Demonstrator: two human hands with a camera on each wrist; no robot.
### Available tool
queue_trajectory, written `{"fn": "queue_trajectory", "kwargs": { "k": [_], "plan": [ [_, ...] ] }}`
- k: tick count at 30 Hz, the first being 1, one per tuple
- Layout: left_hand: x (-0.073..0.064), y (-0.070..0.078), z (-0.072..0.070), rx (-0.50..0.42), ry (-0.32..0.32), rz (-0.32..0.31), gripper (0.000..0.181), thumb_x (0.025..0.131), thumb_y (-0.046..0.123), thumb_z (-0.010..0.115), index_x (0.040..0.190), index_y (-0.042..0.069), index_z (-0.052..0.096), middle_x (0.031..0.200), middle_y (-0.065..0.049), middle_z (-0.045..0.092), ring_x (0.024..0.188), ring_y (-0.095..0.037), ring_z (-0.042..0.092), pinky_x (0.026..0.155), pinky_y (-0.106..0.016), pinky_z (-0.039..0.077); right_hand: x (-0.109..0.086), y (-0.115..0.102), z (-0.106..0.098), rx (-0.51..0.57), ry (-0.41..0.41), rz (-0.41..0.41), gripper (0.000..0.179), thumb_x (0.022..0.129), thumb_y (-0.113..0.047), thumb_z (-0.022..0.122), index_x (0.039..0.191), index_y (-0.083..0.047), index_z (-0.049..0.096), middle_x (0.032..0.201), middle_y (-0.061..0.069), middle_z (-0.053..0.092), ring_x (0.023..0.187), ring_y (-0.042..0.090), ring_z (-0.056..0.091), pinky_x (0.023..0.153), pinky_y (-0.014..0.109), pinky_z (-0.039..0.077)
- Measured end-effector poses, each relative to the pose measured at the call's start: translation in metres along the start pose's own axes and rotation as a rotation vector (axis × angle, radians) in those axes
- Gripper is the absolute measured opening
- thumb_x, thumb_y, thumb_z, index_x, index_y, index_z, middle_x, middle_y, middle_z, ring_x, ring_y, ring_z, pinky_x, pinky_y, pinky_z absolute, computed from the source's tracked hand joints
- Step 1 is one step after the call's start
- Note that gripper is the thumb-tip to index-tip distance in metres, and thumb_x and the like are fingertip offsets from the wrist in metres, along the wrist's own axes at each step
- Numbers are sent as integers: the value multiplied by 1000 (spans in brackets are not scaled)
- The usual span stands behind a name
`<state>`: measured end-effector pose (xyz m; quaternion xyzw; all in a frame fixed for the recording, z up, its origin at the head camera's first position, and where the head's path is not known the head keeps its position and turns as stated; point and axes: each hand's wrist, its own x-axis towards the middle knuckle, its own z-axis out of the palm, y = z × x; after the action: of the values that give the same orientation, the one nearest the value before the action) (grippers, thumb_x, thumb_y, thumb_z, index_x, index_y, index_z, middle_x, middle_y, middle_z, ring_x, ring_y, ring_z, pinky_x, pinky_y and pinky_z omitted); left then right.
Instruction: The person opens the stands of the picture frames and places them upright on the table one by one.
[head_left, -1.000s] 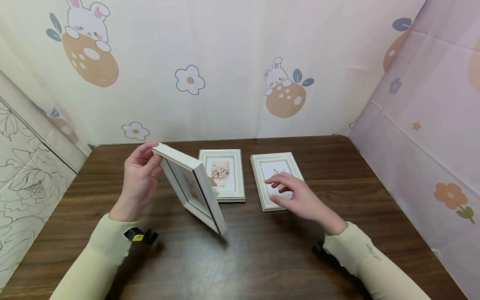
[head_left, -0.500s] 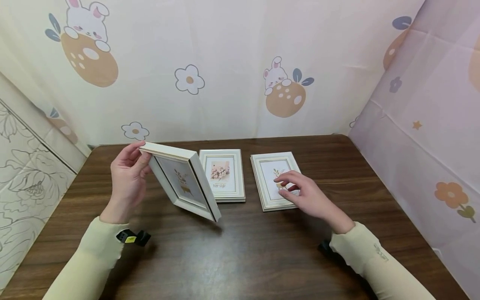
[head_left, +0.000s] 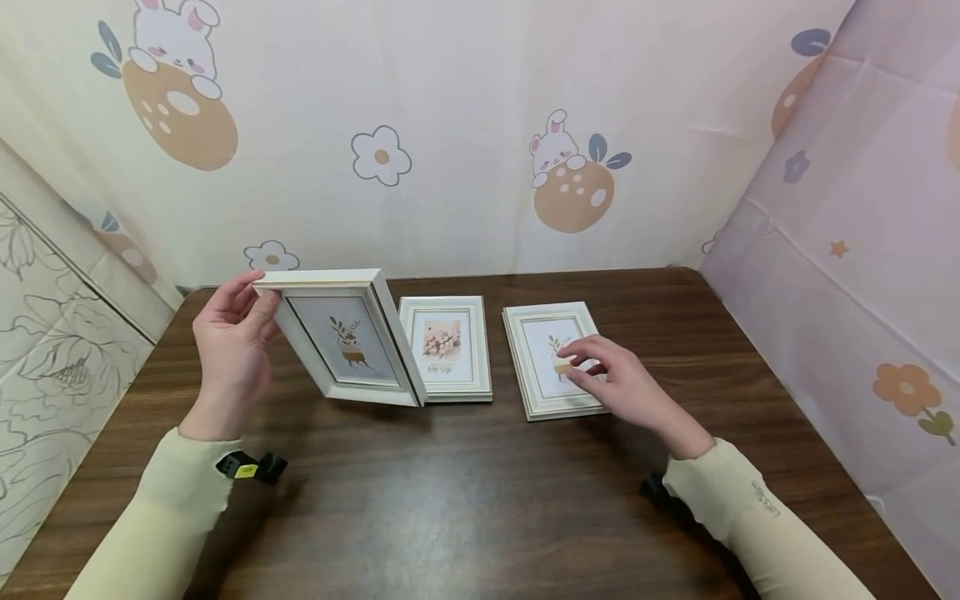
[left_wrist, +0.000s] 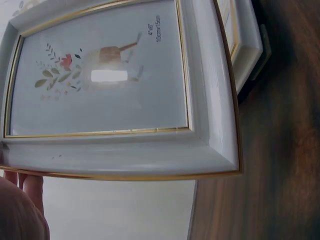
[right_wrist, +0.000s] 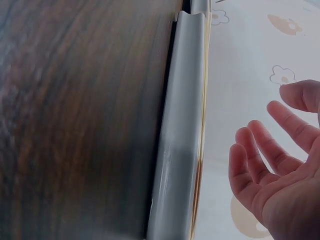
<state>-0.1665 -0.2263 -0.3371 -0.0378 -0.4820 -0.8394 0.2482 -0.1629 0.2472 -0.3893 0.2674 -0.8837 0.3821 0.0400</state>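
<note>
My left hand (head_left: 234,342) pinches the upper left corner of a white picture frame (head_left: 411,367), thumb in front and fingers behind. The frame is tilted up off the table, its face toward me, showing a print of a potted plant; gold lines edge the glass in the left wrist view. Over a second white picture frame (head_left: 517,367), lying flat on the right, my right hand (head_left: 626,385) hovers with loosely bent fingers and nothing between them. In the right wrist view those fingers (right_wrist: 240,165) are apart from the frame's side edge (right_wrist: 180,125).
Between these two, a third picture frame (head_left: 482,350) with a flower print lies flat near the back, partly covered by the held one. The dark wooden table (head_left: 450,500) ends at a patterned curtain (head_left: 465,167) behind and another on the right (head_left: 847,208).
My left hand has carried its frame left and slightly up, turning the face more toward me. My right hand has shifted a little to the right over the right-hand frame.
</note>
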Motion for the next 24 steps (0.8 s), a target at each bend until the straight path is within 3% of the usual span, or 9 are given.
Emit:
{"fn": "queue_trajectory", "kwargs": {
  "k": [8,15,24],
  "plan": [
    [11,8,-7,28,59,-9,37,81,-5,78,117,-5,68,109,-14,69,92,-17,66,63,-23,57,0,4,0,-1,11,13,24,92,-6,72,116,-5,68,115,4,65,97,21,63,77,36,56],
    [17,11,-18,81,113,-18,40,79,-2,81,117,-2,69,109,-12,69,90,-15,66,60,-21,54,-3,5,2,-8,-29,47,25,93,-10,71,118,-7,67,116,5,65,97,19,63,79,38,56],
    [33,15,-24,96,131,-26,40,78,0,81,117,-1,69,109,-11,67,89,-15,63,61,-21,54,-5,4,5,-1,-64,36,22,94,-10,70,116,-9,68,113,3,66,95,16,62,79,41,56]
  ]
}}
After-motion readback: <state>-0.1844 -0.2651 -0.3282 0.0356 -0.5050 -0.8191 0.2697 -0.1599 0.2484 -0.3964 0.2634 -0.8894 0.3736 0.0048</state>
